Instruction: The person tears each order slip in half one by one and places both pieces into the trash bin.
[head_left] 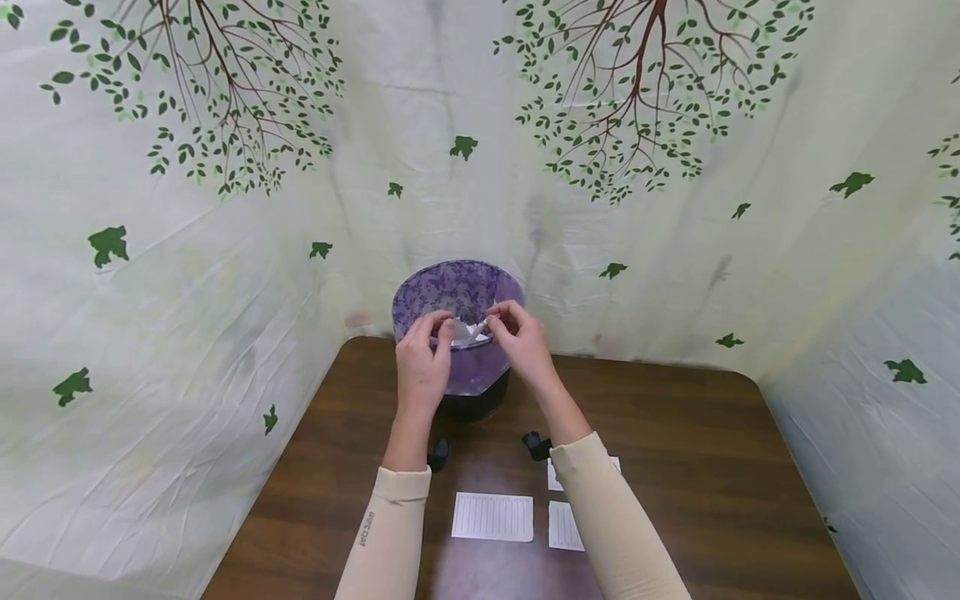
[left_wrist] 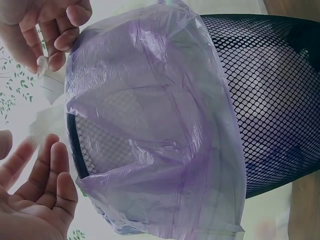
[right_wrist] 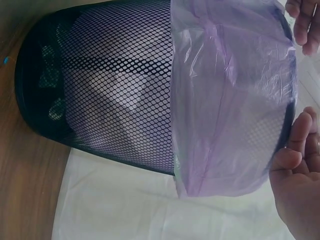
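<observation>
Over the mouth of a waste bin (right_wrist: 125,90) made of black mesh, my two hands hold a small, thin, whitish translucent piece (head_left: 467,335). My left hand (head_left: 423,362) pinches its left end between thumb and fingers. At the other end, the thumb and forefinger of my right hand (head_left: 522,343) pinch a narrow twisted bit. A purple patterned plastic liner (left_wrist: 165,110) is folded down over the bin's rim. White scraps lie inside the bin, partly hidden by the hands. What exactly the thin piece is, I cannot tell.
On the brown wooden table (head_left: 675,450), a lined white card (head_left: 492,517) lies in front of the bin. Two more cards, one lower (head_left: 564,527), are partly under the right sleeve. Small black objects, one at right (head_left: 536,445), sit near the forearms. Leaf-printed curtains (head_left: 420,208) surround the table.
</observation>
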